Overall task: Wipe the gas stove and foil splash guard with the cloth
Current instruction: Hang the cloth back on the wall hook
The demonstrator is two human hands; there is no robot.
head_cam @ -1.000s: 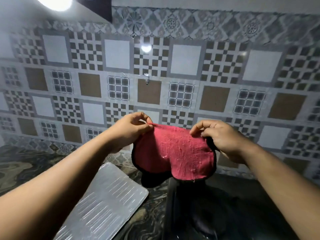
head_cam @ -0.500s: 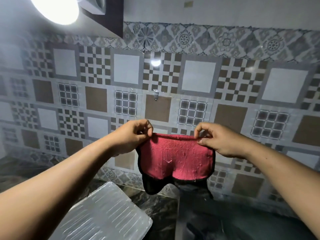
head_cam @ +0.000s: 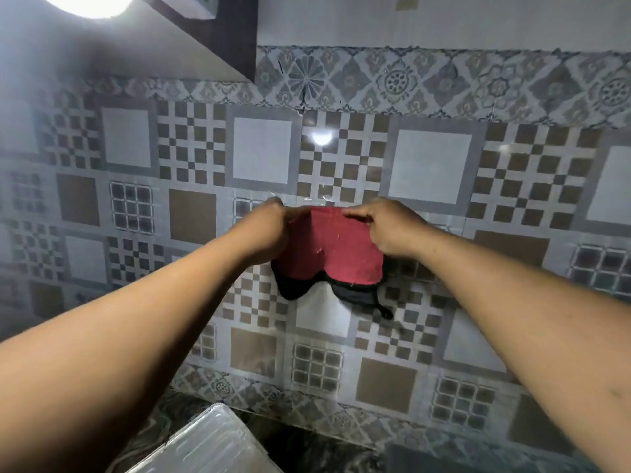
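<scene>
Both hands pinch the top edge of a red cloth (head_cam: 329, 247) with black trim, the left hand (head_cam: 264, 227) at its left corner and the right hand (head_cam: 389, 227) at its right. The cloth hangs against the patterned tiled wall (head_cam: 430, 165), above the foil splash guard (head_cam: 208, 442) on the dark worktop (head_cam: 307, 445).

Two hands (head_cam: 269, 227), one cloth (head_cam: 333, 249) (red)
</scene>
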